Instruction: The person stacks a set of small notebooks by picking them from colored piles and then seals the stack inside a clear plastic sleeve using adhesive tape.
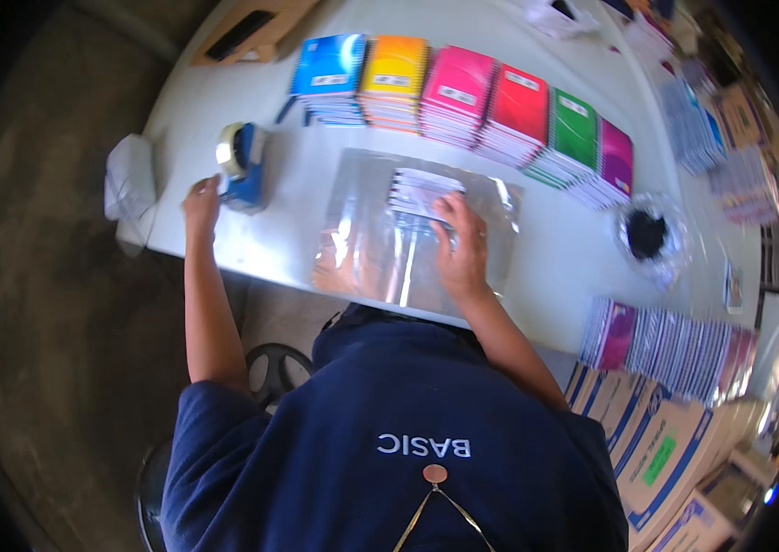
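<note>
At the left edge of the table, my left hand is beside the blue tape dispenser. Its fingers are drawn together at the dispenser's near end, and what they pinch, if anything, is too small to make out. A roll of clear tape sits in the dispenser. My right hand rests over a clear plastic sheet or bag lying flat before me. Its fingertips touch the edge of a small pile of white printed slips, thumb apart from the fingers.
Across the back stand stacks of spiral notebooks: blue, yellow, pink, red, green and purple. A plastic-wrapped roll is at right, above a long notebook row. Cardboard boxes stand below.
</note>
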A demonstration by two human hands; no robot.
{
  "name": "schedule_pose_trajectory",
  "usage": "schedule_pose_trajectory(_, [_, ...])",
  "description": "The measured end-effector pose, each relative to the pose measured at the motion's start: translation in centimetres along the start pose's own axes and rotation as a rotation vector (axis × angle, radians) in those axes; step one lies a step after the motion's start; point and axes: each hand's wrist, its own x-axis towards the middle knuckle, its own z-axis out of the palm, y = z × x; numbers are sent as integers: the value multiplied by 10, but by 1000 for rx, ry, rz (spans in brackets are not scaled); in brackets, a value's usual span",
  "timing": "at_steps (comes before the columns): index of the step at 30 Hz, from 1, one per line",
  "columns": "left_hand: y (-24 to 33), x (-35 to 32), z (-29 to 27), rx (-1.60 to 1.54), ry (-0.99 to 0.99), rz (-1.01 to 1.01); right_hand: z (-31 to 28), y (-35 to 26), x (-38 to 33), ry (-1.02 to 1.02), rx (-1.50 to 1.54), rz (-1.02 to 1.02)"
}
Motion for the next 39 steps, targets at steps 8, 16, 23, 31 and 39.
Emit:
schedule_pose_trajectory(8, [-24,15,-11,-316,-627,19,-4,6,0,-45,-7,-51])
schedule_pose_trajectory(16, [-85,-23,-22,-61,73,69,-3,-2,4,-53,40,-56])
schedule_pose_trajectory(23, [145,-218,58,-713,-638,117,-8,8,-2,-81,-13,-18])
schedule_pose_trajectory(31, [113,-265,118,-654,-561,-179,-11,2,0,-97,4,-36])
schedule_pose_trajectory(39, [58,-238,154,-324,-429,69,-37,-18,35,-382,-174,-62])
